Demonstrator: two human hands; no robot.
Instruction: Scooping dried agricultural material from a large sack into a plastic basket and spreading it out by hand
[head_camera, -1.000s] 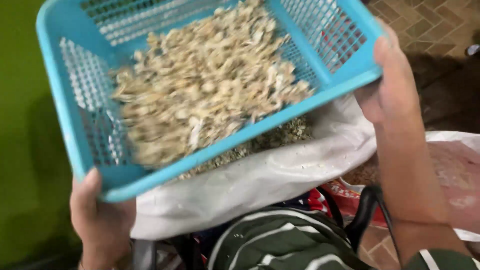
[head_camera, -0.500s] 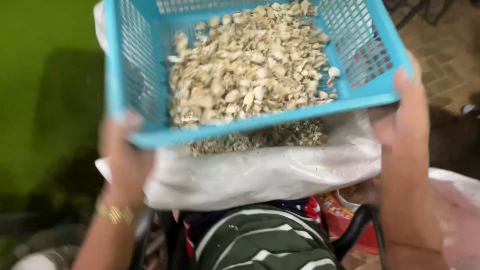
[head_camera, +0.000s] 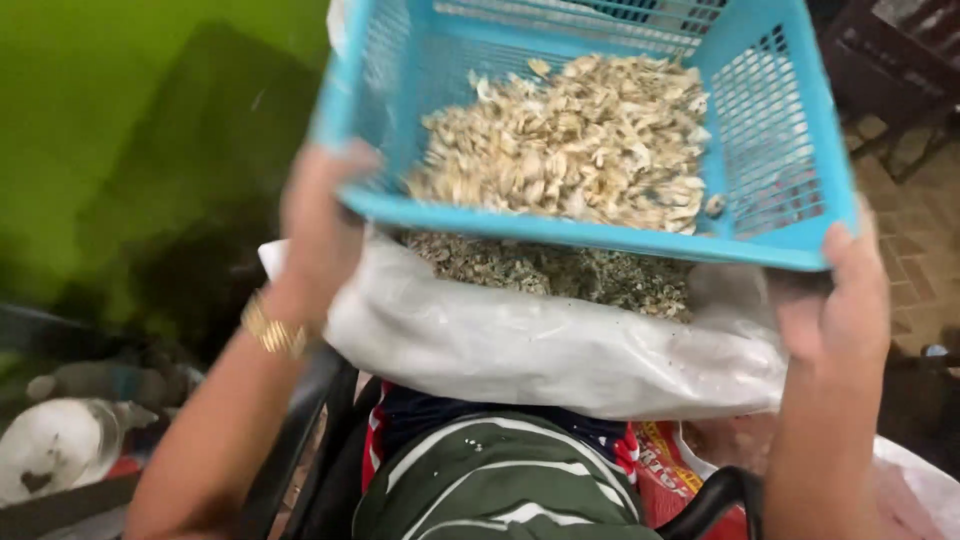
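Note:
A blue plastic mesh basket (head_camera: 770, 130) is held up at chest height, holding a heap of pale beige husk-like pieces (head_camera: 570, 150). My left hand (head_camera: 320, 225), with a gold bangle (head_camera: 270, 328) on the wrist, grips the basket's near left corner. My right hand (head_camera: 840, 300) grips the near right corner. Under the basket lies an open white plastic sack (head_camera: 540, 350) with fine grey-green bits (head_camera: 560, 270) inside it.
A green wall (head_camera: 110, 90) rises at the left. A dark green striped garment (head_camera: 500, 480) and a red printed bag (head_camera: 670, 470) lie below the sack. A white dish (head_camera: 55, 445) sits at lower left. Brick paving (head_camera: 920, 230) shows at the right.
The basket has swung to the right across the view and levelled out. The heap has settled toward its near side. Both hands kept their grip on the corners.

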